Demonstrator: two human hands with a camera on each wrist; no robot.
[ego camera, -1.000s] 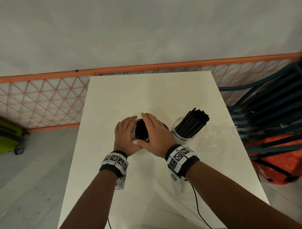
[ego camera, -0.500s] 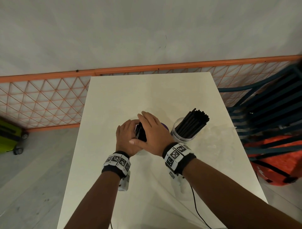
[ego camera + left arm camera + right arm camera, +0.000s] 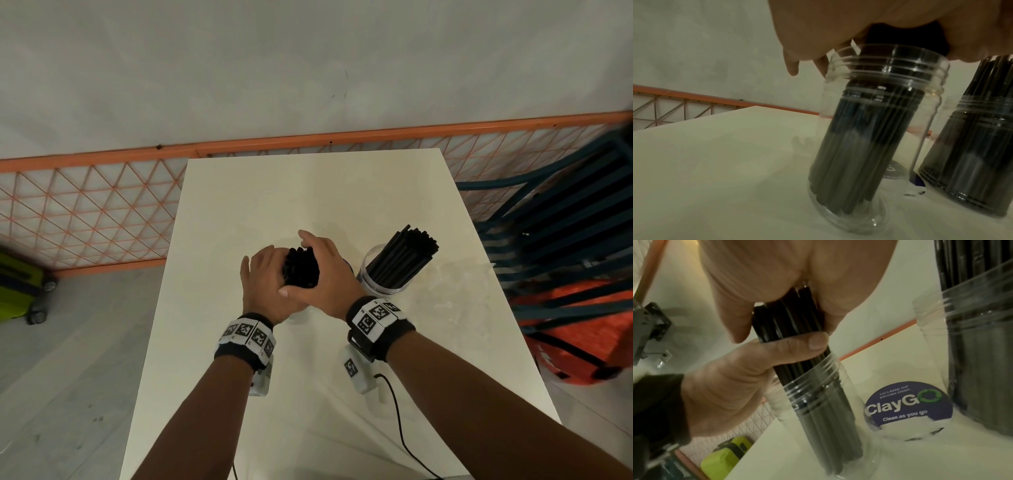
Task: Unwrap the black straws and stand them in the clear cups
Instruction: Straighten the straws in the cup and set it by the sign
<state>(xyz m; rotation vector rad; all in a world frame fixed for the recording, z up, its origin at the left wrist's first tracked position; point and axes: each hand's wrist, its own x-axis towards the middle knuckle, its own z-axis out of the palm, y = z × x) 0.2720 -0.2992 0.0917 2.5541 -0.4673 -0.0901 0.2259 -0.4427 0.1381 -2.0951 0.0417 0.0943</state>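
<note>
Fingers [image 3: 795, 344] round straws [image 3: 301, 267] — in cup [image 3: 875, 129]

Head cam: high, looking steeply down and forward over both forearms at the white table [image 3: 308, 192], wall and orange fence [image 3: 85, 219] behind. Left wrist cam: low, close in, facing along the tabletop at the near clear cup [image 3: 875, 129]. Right wrist cam: above and close, angled down the bundle of black straws [image 3: 789, 321] into that same cup. All three share the near cup, the straws and the second cup [image 3: 380, 281] beside it.
</note>
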